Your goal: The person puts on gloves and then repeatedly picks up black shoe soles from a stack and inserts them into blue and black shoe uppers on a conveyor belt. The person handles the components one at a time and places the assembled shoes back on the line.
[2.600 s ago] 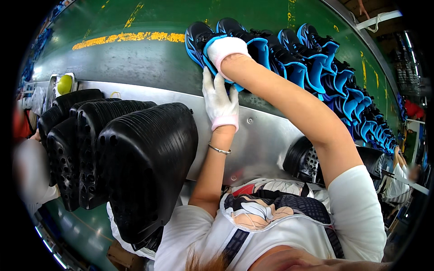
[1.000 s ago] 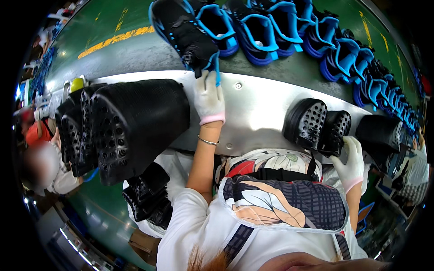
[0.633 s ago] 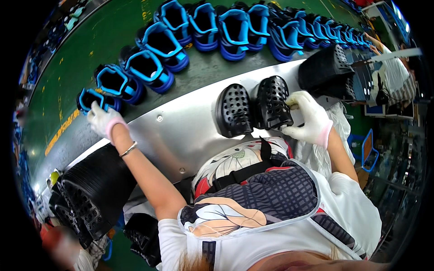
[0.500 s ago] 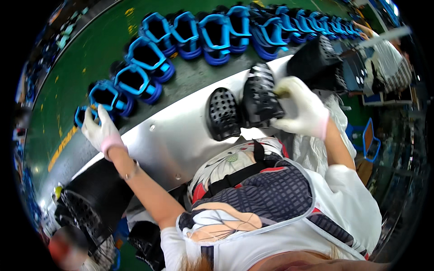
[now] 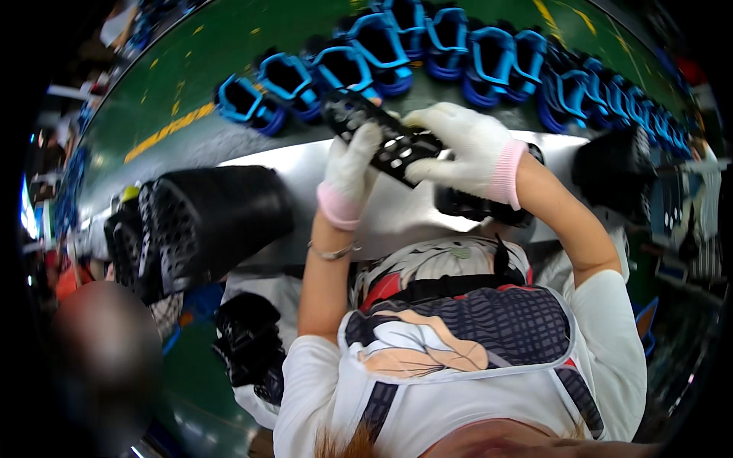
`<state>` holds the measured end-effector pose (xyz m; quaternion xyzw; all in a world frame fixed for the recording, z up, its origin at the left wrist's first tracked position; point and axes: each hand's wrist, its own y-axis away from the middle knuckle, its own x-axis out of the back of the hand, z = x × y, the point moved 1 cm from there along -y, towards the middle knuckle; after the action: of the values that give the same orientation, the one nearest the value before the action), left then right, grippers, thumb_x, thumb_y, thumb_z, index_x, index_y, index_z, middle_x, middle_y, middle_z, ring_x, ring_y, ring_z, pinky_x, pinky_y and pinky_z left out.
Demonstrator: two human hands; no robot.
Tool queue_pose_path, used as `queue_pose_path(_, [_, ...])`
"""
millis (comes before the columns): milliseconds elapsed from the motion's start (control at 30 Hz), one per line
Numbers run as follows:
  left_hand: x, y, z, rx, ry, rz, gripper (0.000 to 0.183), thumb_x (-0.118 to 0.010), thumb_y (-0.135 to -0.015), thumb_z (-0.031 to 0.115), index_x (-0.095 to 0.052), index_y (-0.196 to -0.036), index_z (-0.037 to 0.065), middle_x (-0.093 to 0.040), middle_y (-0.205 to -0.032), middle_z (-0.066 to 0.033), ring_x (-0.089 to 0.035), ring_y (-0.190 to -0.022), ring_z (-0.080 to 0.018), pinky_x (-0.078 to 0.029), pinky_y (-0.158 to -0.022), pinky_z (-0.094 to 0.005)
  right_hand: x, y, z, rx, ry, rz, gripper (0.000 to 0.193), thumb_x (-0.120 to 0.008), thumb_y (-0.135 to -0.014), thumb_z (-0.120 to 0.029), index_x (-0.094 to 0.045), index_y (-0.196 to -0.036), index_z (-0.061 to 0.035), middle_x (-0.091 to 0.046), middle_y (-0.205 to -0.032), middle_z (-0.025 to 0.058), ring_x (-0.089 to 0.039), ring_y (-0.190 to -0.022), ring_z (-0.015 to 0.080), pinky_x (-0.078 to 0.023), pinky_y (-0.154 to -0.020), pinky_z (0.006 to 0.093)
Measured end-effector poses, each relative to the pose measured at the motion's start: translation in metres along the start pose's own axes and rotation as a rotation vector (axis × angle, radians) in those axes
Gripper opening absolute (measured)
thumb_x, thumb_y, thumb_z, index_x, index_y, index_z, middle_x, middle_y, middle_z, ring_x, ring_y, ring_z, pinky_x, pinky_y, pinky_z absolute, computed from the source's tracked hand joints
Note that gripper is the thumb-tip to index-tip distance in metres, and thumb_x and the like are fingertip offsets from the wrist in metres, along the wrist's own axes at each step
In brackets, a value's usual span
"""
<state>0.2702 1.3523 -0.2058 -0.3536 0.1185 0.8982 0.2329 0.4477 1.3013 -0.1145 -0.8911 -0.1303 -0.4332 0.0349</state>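
Both gloved hands come together over the metal bench [image 5: 305, 153]. A black shoe-sole-shaped piece [image 5: 391, 155] with rows of holes is tilted between them. My left hand [image 5: 350, 174], in a white glove with a pink cuff, is closed on the piece's left side. Its right end sits between the thumb and fingers of my right hand [image 5: 467, 150], gloved the same way. A second black piece [image 5: 462, 204] lies on the bench below my right hand, partly hidden by it. Beyond my hands stand several black shoes with bright blue trim [image 5: 343, 67].
A stack of black pieces [image 5: 221, 217] lies on the bench at left, and another black stack [image 5: 615, 164] at right. More black pieces [image 5: 248, 340] rest on a white sack beside my left elbow. The blue-trimmed row curves away to the far right.
My left hand has come from the far-left shoe to the middle. One black piece is now lifted between both hands. The view has turned left.
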Motion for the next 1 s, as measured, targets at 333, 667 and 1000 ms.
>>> queue_pose_path(333, [0.030, -0.018, 0.033, -0.183, 0.078, 0.218, 0.027, -0.060, -0.097, 0.020, -0.049, -0.114, 0.002, -0.060, -0.107, -0.0084, -0.063, -0.096, -0.0209, -0.056, -0.086, -0.0382, -0.022, -0.073, -0.024, -0.016, 0.097, 0.038, 0.033, -0.069, -0.084, -0.034, -0.062, -0.092, -0.0038, -0.064, -0.077, 0.0131, -0.063, -0.068, 0.0263, -0.050, -0.063, 0.0345])
queue_pose_path(667, [0.104, -0.049, 0.038, -0.413, -1.370, 0.587, 0.044, -0.069, -0.085, 0.022, -0.057, -0.124, 0.006, -0.053, -0.128, -0.0117, -0.061, -0.097, -0.0255, -0.053, -0.077, -0.0340, -0.009, -0.208, -0.026, -0.195, 0.231, -0.290, 0.055, -0.061, -0.078, -0.053, -0.071, -0.095, -0.0016, -0.068, -0.076, 0.0164, -0.065, -0.069, 0.0283, -0.053, -0.068, 0.0355])
queue_pose_path(1000, [0.121, -0.117, 0.071, 0.527, -1.709, 0.381, 0.042, -0.055, -0.090, 0.042, -0.066, -0.117, 0.012, -0.067, -0.116, -0.0150, -0.063, -0.106, -0.0340, -0.052, -0.088, -0.0410, -0.097, -0.303, -0.043, -0.110, 0.531, -0.233, 0.041, -0.057, -0.089, -0.040, -0.072, -0.103, -0.0048, -0.069, -0.103, 0.0214, -0.066, -0.097, 0.0385, -0.053, -0.087, 0.0429])
